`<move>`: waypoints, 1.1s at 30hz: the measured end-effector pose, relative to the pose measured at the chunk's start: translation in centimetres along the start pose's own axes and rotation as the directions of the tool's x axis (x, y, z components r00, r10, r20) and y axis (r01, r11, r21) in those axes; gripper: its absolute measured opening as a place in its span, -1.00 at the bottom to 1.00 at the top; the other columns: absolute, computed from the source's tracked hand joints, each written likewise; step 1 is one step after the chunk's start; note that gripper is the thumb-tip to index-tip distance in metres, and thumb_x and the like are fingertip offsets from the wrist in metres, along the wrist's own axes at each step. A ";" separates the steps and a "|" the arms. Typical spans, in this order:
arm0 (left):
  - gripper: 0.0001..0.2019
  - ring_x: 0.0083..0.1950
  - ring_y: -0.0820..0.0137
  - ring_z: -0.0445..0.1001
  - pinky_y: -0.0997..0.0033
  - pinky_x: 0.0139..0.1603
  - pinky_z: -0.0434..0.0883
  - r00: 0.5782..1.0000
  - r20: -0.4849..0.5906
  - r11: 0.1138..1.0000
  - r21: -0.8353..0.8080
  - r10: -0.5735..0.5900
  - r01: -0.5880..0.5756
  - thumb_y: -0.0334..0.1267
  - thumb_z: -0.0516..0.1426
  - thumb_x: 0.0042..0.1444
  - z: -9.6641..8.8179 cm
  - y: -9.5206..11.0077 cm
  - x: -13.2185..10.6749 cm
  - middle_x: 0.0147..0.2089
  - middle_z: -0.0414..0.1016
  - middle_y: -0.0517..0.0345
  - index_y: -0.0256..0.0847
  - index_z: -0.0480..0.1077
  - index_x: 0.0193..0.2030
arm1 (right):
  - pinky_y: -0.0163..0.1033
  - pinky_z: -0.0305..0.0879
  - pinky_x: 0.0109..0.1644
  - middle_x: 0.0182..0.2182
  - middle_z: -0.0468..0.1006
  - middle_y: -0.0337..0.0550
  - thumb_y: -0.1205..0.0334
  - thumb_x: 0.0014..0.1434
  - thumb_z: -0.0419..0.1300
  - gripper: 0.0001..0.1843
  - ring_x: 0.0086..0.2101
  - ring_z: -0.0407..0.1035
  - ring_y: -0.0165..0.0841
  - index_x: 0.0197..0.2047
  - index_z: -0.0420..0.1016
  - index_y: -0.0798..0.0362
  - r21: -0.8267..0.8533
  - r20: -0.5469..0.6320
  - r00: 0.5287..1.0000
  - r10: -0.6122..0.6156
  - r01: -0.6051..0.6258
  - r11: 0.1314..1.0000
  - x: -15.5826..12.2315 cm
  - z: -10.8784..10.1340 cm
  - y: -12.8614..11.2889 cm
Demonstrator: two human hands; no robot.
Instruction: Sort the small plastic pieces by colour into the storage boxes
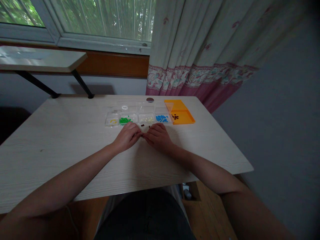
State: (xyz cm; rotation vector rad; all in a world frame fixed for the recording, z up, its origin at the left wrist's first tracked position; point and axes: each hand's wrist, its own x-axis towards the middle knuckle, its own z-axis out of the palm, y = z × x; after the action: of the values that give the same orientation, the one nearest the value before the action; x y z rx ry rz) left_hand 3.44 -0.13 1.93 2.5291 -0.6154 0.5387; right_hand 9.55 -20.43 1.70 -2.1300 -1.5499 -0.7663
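Observation:
My left hand [127, 136] and my right hand [158, 136] rest on the pale wooden table [75, 140], fingertips meeting in a pinch at the middle. What they pinch is too small to make out. Two tiny dark beads [142, 125] lie on the table just beyond the fingertips. Behind the hands stands a row of clear trays: yellow beads [113, 121], green beads [124, 120], pale beads [147, 119] and blue beads [162, 118]. An orange tray [183, 116] at the right end holds a few dark beads [175, 117].
A small clear ring [124, 107] and a dark round spot [150, 99] lie behind the trays. A side table [42, 60] stands by the window at the back left. A flowered curtain [200, 50] hangs at the back right.

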 end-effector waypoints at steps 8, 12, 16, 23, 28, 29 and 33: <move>-0.77 -0.05 0.22 0.32 0.14 0.04 0.27 0.999 0.026 0.998 0.058 -0.021 0.020 -0.26 0.00 0.31 0.3 -0.2 -0.2 -0.13 0.43 -0.01 -0.23 0.42 -0.01 | -0.07 0.11 0.10 -0.30 0.59 -0.20 0.19 0.32 0.13 -0.83 -0.13 0.36 -0.25 -0.20 0.57 -0.10 -0.036 -0.034 0.992 0.118 -0.119 0.992 -0.1 -0.9 2.3; -0.74 -0.01 0.19 0.29 0.13 0.05 0.27 0.997 0.070 0.996 0.082 -0.023 0.017 -0.21 0.08 0.26 0.5 -0.3 -0.4 -0.07 0.40 -0.02 -0.16 0.43 0.05 | -0.06 0.11 0.06 -0.31 0.59 -0.17 0.08 0.34 0.09 -0.75 -0.17 0.36 -0.24 -0.20 0.59 -0.08 -0.072 -0.078 0.951 0.299 -0.305 0.950 -0.8 -1.9 5.4; -0.80 -0.02 0.20 0.27 0.14 0.04 0.27 0.997 0.072 0.996 0.085 -0.031 0.025 -0.17 0.11 0.26 0.6 -0.4 -0.4 -0.10 0.38 0.02 -0.12 0.47 -0.05 | -0.06 0.13 0.03 -0.26 0.60 -0.10 0.03 0.34 0.06 -0.67 -0.15 0.36 -0.19 -0.21 0.60 -0.03 -0.112 -0.171 0.844 0.508 -0.529 0.841 -1.6 -3.1 8.7; -0.86 -0.03 0.21 0.29 0.15 0.02 0.28 0.996 0.083 0.997 0.072 -0.023 0.017 -0.20 0.11 0.25 0.5 -0.3 -0.4 -0.13 0.40 0.02 -0.15 0.47 -0.17 | -0.02 0.09 0.04 -0.21 0.58 -0.02 0.07 0.33 -0.01 -0.62 -0.10 0.31 -0.13 -0.18 0.60 0.04 -0.169 -0.328 0.688 0.648 -0.717 0.676 -3.0 -4.9 12.4; -0.87 -0.05 0.22 0.30 0.15 0.00 0.29 0.997 0.078 0.998 0.055 -0.006 0.002 -0.21 0.12 0.25 0.5 -0.3 -0.3 -0.17 0.41 0.02 -0.19 0.45 -0.20 | 0.02 0.05 0.04 -0.18 0.58 -0.01 0.11 0.31 0.02 -0.65 -0.08 0.26 -0.10 -0.16 0.60 0.05 -0.209 -0.233 0.694 0.681 -0.720 0.662 -3.8 -4.4 13.3; -0.87 -0.06 0.22 0.31 0.15 0.00 0.29 0.997 0.079 0.998 0.057 -0.007 0.003 -0.21 0.12 0.24 0.5 -0.3 -0.2 -0.18 0.41 0.02 -0.19 0.45 -0.20 | 0.02 0.04 0.03 -0.18 0.58 0.00 0.12 0.31 0.03 -0.66 -0.08 0.26 -0.09 -0.17 0.61 0.06 -0.225 -0.203 0.702 0.683 -0.712 0.665 -3.9 -4.2 13.4; -0.86 -0.06 0.22 0.32 0.14 0.00 0.30 0.997 0.079 0.998 0.066 -0.012 0.007 -0.19 0.13 0.24 0.6 -0.3 -0.2 -0.20 0.41 0.03 -0.19 0.45 -0.23 | 0.02 0.06 -0.04 -0.19 0.58 0.05 0.11 0.30 0.04 -0.64 -0.08 0.24 -0.05 -0.21 0.63 0.07 -0.295 -0.091 0.716 0.692 -0.683 0.668 -4.4 -3.6 13.7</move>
State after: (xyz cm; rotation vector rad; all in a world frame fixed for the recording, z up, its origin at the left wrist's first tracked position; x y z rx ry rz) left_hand 3.56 -0.11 1.27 2.6250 -0.6240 0.4640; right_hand 20.83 -30.00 1.70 -2.6841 -0.5133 -0.7182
